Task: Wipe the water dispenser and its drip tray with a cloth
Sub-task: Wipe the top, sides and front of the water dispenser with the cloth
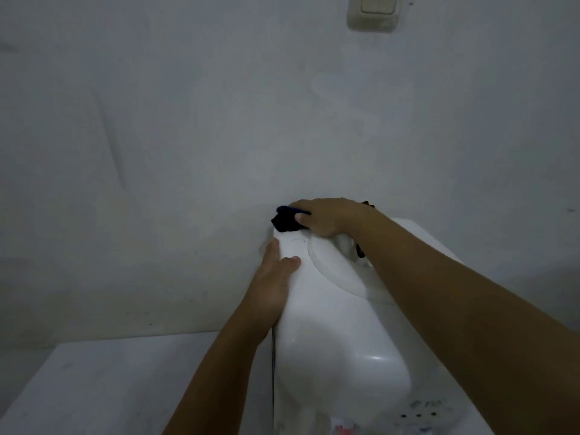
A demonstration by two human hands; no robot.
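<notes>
The white water dispenser point(339, 324) fills the lower centre-right of the frame, its back edge near the wall point(157, 120). I am wiping its top. My left hand point(276, 277) lies flat, bracing the left edge. My right hand point(326, 216) clutches the dark cloth point(285, 222) at the rear corner. Next, I judge, comes the front; the drip tray is out of view.

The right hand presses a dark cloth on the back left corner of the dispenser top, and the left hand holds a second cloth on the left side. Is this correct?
Not quite. The left hand holds no cloth; it rests bare on the left edge of the dispenser. The right hand does press the dark cloth at the back left corner, as the head view shows.
</notes>
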